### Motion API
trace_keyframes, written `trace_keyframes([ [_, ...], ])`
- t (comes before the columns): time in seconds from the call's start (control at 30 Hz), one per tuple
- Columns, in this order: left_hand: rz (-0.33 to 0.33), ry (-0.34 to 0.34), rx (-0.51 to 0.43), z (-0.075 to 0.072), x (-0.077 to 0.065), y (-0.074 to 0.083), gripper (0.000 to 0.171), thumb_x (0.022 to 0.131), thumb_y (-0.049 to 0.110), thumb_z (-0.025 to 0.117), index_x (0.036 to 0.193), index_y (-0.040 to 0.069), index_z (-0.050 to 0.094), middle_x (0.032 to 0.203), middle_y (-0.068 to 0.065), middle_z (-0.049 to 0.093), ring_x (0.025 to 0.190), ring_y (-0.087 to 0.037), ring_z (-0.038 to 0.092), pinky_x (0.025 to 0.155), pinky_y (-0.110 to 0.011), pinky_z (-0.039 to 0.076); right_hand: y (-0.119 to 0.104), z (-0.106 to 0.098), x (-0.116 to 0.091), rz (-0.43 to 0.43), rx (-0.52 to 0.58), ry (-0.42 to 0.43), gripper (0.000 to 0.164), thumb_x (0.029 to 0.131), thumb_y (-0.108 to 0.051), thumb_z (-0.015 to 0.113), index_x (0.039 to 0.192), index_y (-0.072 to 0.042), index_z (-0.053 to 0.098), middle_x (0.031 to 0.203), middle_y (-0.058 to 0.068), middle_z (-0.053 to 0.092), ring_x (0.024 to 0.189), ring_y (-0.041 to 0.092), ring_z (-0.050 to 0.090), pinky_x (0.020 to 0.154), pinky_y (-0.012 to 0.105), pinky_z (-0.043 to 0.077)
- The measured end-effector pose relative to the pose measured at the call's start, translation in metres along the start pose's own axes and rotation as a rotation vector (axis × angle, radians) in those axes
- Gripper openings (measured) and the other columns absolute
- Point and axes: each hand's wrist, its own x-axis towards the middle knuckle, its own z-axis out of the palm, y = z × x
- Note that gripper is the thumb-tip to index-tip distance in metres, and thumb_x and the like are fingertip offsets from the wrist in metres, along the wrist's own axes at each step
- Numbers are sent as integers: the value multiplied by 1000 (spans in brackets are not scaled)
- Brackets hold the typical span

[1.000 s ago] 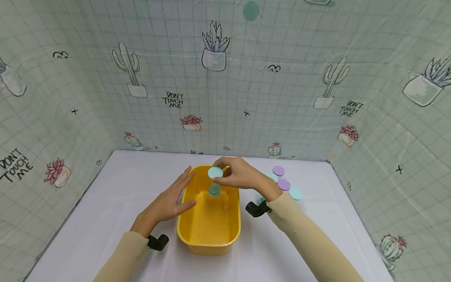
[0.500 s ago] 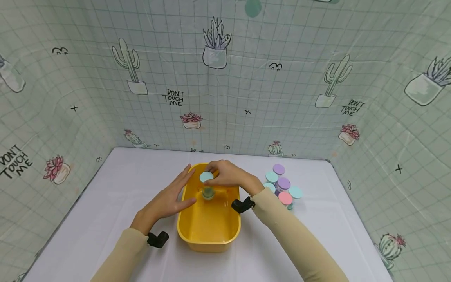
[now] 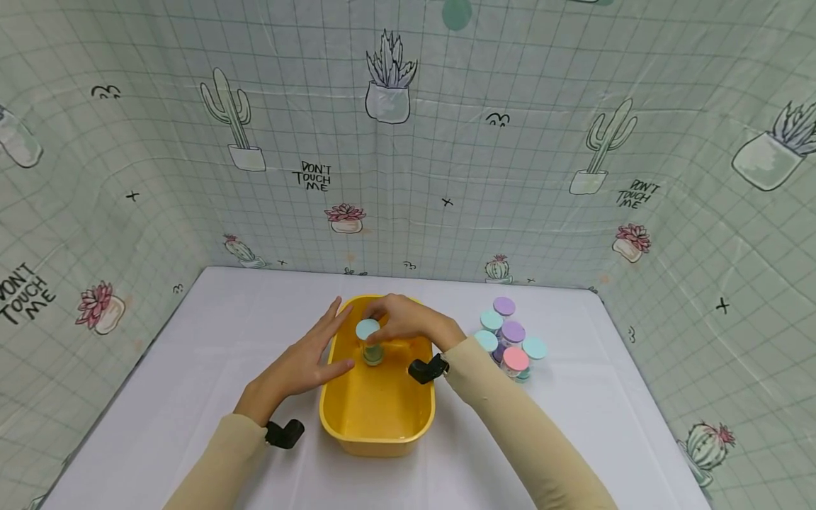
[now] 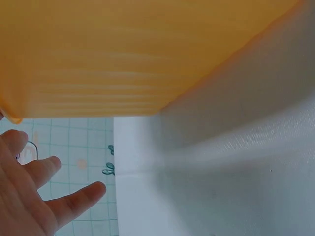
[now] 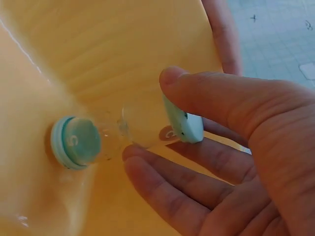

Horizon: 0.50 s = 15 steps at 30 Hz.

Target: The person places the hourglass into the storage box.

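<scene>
A yellow plastic bin [image 3: 377, 411] stands in the middle of the table. Inside its far half is a small clear jar [image 5: 123, 120] with a pale mint lid and a mint-green base. My right hand [image 3: 408, 319] pinches the jar by its lid, thumb on one side and fingers on the other. The jar stands upright, its base close over the bin's floor near the left wall. My left hand [image 3: 306, 365] lies along the bin's left rim with fingers spread and straight. From the left wrist, its fingers [image 4: 74, 204] show beside the bin's outer wall.
To the right of the bin is a cluster of several similar jars, with mint lids [image 3: 535, 348], purple lids [image 3: 513, 331] and a coral-pink lid [image 3: 516, 358]. A white cloth covers the table [image 3: 255, 304]. Patterned fabric [image 3: 408, 163] hangs behind and at both sides.
My right hand has moved left and a little nearer, carrying the jar towards the bin's left wall. More of the jar cluster shows past the forearm. My left hand has stayed at the rim.
</scene>
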Motion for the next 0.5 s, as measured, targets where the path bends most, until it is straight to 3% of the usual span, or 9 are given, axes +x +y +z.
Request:
trace_keyframes([
  [0.27, -2, 5, 1, -1, 0, 0, 90, 97, 53, 63, 167, 26, 14, 175, -6, -4, 157, -42, 19, 114, -72, 29, 2, 4, 5, 22, -1, -29, 38, 93, -24, 78, 127, -11, 70, 127, 4, 72, 116, 20, 66, 99, 32, 53],
  [0.5, 3, 6, 1, -1, 1, 1, 90, 96, 52, 64, 167, 25, 14, 175, -8, -2, 157, -41, 19, 115, -71, 29, 4, 6, 8, 41, 91, -54, 38, 93, -18, 77, 129, -8, 67, 130, 10, 70, 92, 16, 69, 80, 26, 58],
])
